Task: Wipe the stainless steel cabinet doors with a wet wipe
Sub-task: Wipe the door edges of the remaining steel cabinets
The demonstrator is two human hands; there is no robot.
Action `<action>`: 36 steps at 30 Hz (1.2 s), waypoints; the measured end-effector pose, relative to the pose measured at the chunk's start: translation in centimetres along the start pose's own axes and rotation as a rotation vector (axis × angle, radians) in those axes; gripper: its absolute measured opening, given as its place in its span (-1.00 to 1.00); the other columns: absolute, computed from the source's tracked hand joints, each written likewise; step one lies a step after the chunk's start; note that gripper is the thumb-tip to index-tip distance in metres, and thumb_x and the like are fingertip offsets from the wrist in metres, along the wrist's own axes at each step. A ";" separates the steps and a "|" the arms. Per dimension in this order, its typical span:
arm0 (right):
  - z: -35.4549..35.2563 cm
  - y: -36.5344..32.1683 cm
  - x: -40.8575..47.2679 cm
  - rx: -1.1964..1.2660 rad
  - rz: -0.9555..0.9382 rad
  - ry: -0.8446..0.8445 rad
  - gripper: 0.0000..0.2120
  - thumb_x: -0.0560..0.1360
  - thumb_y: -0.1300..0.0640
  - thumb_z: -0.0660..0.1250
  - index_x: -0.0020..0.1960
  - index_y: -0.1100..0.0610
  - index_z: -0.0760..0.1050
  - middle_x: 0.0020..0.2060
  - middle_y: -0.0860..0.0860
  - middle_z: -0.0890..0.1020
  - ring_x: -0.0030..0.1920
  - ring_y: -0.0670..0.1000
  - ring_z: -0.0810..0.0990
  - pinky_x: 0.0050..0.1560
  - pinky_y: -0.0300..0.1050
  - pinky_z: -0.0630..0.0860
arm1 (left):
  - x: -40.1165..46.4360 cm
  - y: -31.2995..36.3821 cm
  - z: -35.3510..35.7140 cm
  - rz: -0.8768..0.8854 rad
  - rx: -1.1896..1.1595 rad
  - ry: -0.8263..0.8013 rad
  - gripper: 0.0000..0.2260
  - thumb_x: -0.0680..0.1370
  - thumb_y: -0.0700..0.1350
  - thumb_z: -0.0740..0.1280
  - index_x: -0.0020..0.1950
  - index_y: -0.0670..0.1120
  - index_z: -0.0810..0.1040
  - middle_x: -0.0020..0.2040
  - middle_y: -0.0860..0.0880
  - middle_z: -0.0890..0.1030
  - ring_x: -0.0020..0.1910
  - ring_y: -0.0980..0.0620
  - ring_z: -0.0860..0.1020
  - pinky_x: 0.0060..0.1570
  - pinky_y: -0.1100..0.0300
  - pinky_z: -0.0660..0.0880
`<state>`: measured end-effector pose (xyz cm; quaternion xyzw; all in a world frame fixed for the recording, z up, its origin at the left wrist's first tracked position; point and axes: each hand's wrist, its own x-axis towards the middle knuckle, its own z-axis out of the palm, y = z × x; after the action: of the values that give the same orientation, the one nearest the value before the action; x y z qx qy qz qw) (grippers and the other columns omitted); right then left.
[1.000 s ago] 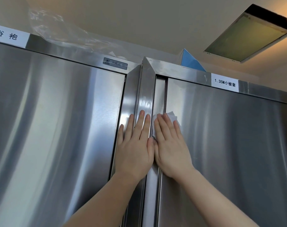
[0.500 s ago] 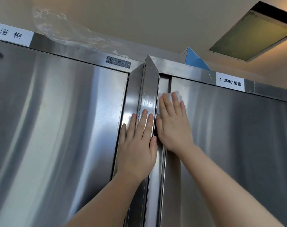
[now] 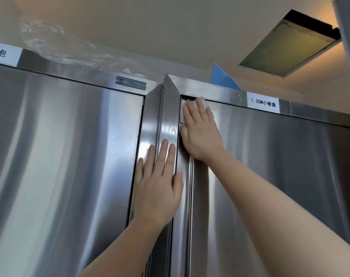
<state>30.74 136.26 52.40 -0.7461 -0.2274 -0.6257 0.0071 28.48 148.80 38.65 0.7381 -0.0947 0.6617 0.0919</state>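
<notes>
- Head view, looking up at two stainless steel cabinets side by side, each front running up near the ceiling.
- Right hand (image 3: 200, 132) is flat with fingers straight, pressing a white wet wipe (image 3: 203, 102) against the top left corner of the right cabinet door (image 3: 270, 186). Only a bit of the wipe peeks out past the fingertips, right under the top frame rail, so not much of it can be seen.
- Left hand (image 3: 157, 188) is also flat and relaxed, holding nothing, palm resting on the vertical frame strips (image 3: 168, 116) where the two cabinets meet, fingers pointing up. Its thumb lies at the left edge of the right cabinet.
- Left cabinet door (image 3: 60, 166) is closed and untouched.
- White label (image 3: 263, 102) with "1.35M" and some characters sits on the right cabinet's top rail, just right of the wipe. Another white label (image 3: 4, 53) is at the left cabinet's top left corner.
- Clear plastic bag (image 3: 56, 45) lies on top of the left cabinet; a blue box corner (image 3: 222, 78) pokes up behind the right one.
- Ceiling hatch (image 3: 288, 43) hangs open at upper right.
</notes>
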 end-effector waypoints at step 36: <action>3.2 -4.7 -18.2 0.033 -0.113 -0.062 -0.41 0.57 0.05 0.07 0.56 0.22 0.16 0.55 0.11 0.20 0.57 0.15 0.06 0.51 0.16 0.08 | 0.1 0.3 0.1 -0.030 0.009 0.009 -0.48 0.62 -0.03 -0.05 0.60 -0.02 0.12 0.61 0.02 0.10 0.57 -0.08 0.13 0.49 -0.12 0.15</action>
<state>30.06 135.40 33.39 -0.7510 -0.2793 -0.5979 -0.0231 28.47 148.51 38.76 0.7368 -0.0802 0.6640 0.0988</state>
